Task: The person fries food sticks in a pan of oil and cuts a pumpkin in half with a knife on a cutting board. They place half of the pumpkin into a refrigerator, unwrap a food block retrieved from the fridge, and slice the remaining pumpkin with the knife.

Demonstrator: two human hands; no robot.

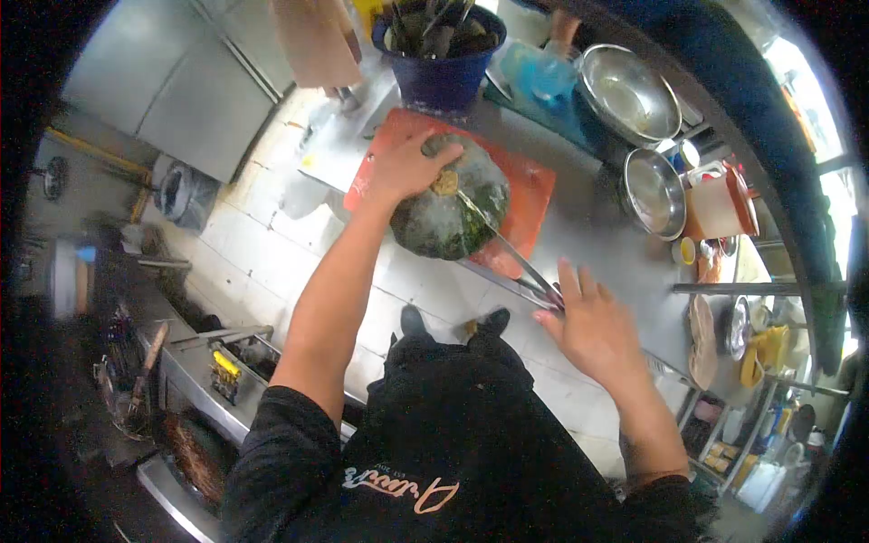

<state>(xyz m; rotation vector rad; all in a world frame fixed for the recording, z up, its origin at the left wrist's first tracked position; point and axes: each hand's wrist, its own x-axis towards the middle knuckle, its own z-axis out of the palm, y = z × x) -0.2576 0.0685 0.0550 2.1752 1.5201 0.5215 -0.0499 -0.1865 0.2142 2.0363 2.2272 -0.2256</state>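
A large dark green pumpkin (434, 222) with a tan stem sits on an orange-red cutting board (534, 195). My left hand (412, 167) holds the pumpkin from above, its fingers spread over the top beside the stem. A knife (511, 249) runs from near the stem down to the right, its blade against or in the rind; how deep I cannot tell. Beside the knife's handle is my right hand (593, 326), fingers stretched out and apart, thumb close to the handle. Whether it touches the handle is unclear.
Behind the board stands a blue tub (439, 77) full of utensils. Metal bowls (629, 95) line the right side of the steel counter (588, 213). Someone's hand (563, 32) shows at the back near a blue cloth-like item (534, 72). Stove equipment (226, 371) lies at lower left.
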